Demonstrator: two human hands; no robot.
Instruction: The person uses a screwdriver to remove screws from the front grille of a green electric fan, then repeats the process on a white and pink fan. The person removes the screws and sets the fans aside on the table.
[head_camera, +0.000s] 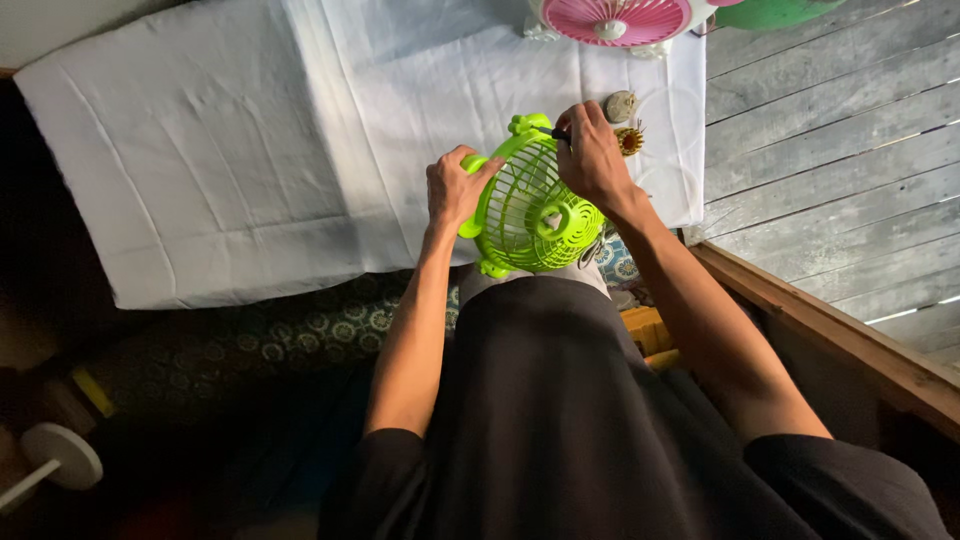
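A small lime-green fan (535, 210) with a round wire-style grille rests tilted on my lap, in front of a white cloth (250, 150). My left hand (455, 187) grips the fan's left rim. My right hand (592, 152) is closed on a thin dark tool (550, 131), likely a screwdriver, with its tip at the fan's top edge by a green lug.
A pink fan (612, 20) stands at the far edge of the cloth. A small grey motor part (620, 105) and a copper-wound piece (630, 140) lie beside my right hand. Grey floor planks (830, 130) lie right, a wooden rail (830, 325) nearer, and a white round object (60, 455) bottom left.
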